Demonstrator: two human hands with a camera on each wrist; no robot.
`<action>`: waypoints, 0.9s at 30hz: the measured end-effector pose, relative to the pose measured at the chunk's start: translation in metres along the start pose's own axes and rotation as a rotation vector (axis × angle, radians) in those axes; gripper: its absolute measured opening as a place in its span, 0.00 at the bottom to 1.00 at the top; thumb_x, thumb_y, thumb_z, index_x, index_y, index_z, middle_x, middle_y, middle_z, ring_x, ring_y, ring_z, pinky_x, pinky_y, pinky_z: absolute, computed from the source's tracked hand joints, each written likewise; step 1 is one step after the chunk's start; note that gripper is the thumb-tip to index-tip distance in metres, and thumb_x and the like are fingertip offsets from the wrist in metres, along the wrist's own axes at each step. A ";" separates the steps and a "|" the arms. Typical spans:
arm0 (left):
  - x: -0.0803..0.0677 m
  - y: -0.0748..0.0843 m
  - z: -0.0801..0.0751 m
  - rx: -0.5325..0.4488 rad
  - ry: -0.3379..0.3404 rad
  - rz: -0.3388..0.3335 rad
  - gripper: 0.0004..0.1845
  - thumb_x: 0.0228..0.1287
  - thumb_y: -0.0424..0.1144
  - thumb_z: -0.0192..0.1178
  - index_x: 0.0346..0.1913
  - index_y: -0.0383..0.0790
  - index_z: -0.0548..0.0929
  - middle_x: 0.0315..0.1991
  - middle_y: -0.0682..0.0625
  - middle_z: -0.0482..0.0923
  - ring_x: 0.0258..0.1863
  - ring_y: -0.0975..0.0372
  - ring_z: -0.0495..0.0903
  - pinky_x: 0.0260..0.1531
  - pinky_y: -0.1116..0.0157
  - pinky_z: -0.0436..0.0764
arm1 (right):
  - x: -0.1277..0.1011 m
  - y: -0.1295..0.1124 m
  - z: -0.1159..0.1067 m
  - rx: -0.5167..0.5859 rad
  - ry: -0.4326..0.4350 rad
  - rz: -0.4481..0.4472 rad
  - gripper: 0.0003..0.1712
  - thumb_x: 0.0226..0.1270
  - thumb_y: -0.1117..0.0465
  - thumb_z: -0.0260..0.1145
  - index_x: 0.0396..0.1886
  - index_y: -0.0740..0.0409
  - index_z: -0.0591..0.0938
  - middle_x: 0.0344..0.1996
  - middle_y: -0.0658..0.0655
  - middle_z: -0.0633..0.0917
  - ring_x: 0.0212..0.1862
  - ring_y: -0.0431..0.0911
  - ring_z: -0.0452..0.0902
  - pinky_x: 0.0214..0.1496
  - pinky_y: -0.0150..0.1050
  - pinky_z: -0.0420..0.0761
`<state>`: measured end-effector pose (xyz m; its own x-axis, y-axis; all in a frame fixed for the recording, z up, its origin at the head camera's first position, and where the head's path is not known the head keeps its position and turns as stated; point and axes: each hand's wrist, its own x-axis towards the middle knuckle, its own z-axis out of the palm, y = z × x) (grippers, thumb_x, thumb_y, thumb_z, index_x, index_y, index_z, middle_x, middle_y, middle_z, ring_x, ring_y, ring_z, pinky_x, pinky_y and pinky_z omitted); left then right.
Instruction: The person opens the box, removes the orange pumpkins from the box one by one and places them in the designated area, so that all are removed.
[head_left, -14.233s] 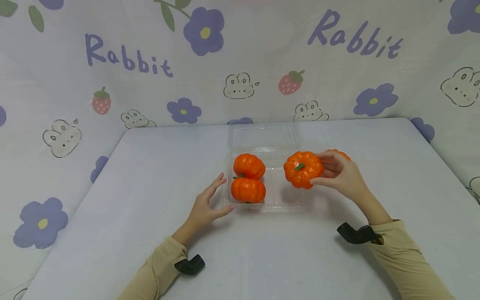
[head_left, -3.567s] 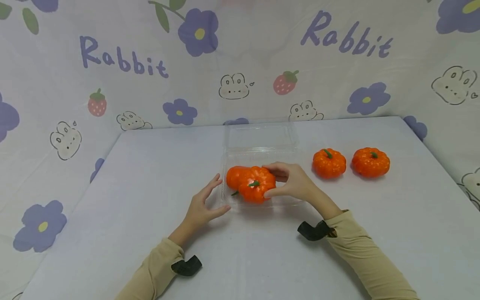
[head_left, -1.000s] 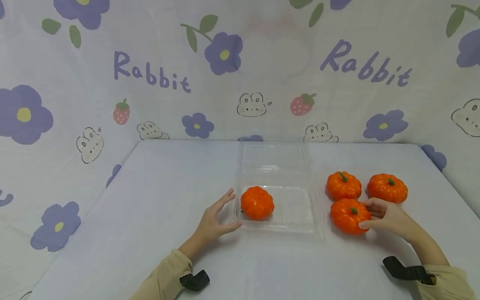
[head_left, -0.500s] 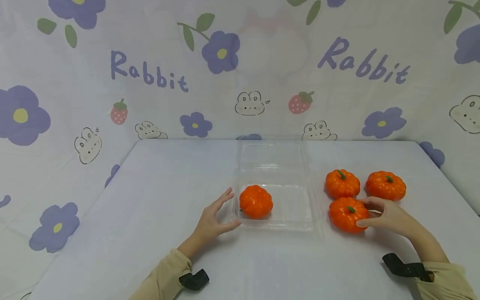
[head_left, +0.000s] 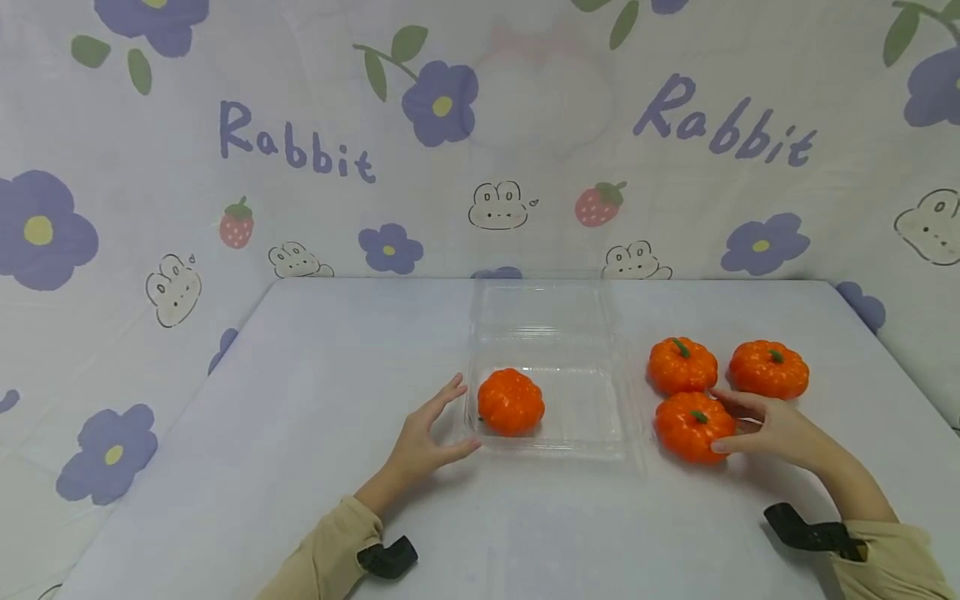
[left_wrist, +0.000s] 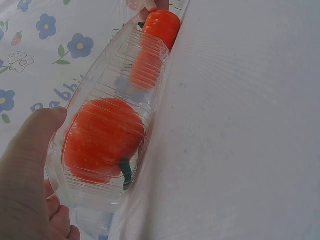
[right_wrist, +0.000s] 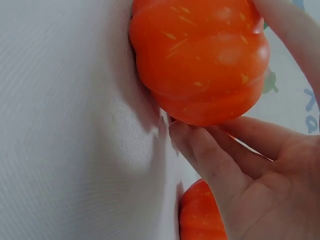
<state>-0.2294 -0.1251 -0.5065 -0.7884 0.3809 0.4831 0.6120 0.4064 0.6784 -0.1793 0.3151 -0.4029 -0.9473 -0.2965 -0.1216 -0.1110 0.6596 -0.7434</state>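
An orange toy pumpkin [head_left: 511, 402] lies on its side in the near left part of a clear plastic clamshell box [head_left: 585, 417], its lid folded back. Beside the box's left edge, my left hand [head_left: 423, 446] spreads thumb and fingers; in the left wrist view a digit touches the rim. Right of the box, my right hand [head_left: 780, 433] holds another toy pumpkin [head_left: 693, 427] from its right side, thumb in front and fingers behind. That pumpkin stands on the table, green stem up. The right wrist view shows fingertips against the pumpkin [right_wrist: 200, 60].
Two more pumpkins stand just behind the held one: one pumpkin [head_left: 682, 366] at the left, one pumpkin [head_left: 769, 369] at the right. The white table [head_left: 525, 533] meets a printed cloth backdrop [head_left: 300, 67] at the back and sides.
Since the older frames, pumpkins have gone from the box to the table at the right, leaving one inside. Over the last second little differs; the right fingers spread slightly. The left hand stays put.
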 end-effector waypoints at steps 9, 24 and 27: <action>0.004 0.001 0.001 -0.007 0.012 0.010 0.39 0.31 0.51 0.63 0.53 0.49 0.62 0.56 0.55 0.52 0.53 0.64 0.52 0.49 0.65 0.55 | -0.001 -0.002 -0.013 0.013 -0.001 -0.084 0.36 0.47 0.58 0.60 0.55 0.65 0.57 0.52 0.63 0.61 0.50 0.55 0.56 0.44 0.42 0.63; 0.001 0.000 0.002 0.008 0.009 -0.024 0.39 0.31 0.53 0.62 0.53 0.51 0.61 0.56 0.57 0.52 0.53 0.66 0.52 0.49 0.67 0.54 | -0.003 -0.035 -0.013 0.168 0.201 -0.337 0.39 0.41 0.70 0.62 0.56 0.58 0.57 0.54 0.58 0.59 0.52 0.41 0.56 0.43 0.25 0.62; 0.001 0.000 0.001 0.013 -0.006 -0.037 0.39 0.31 0.53 0.62 0.54 0.52 0.61 0.56 0.58 0.51 0.53 0.67 0.51 0.49 0.68 0.54 | -0.001 -0.048 -0.010 0.166 0.235 -0.401 0.41 0.38 0.74 0.63 0.56 0.58 0.57 0.54 0.58 0.59 0.53 0.43 0.54 0.44 0.24 0.62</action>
<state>-0.2305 -0.1241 -0.5068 -0.8103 0.3703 0.4542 0.5830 0.4308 0.6889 -0.1759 0.2914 -0.3605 -0.8840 -0.3279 0.3331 -0.4494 0.4003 -0.7986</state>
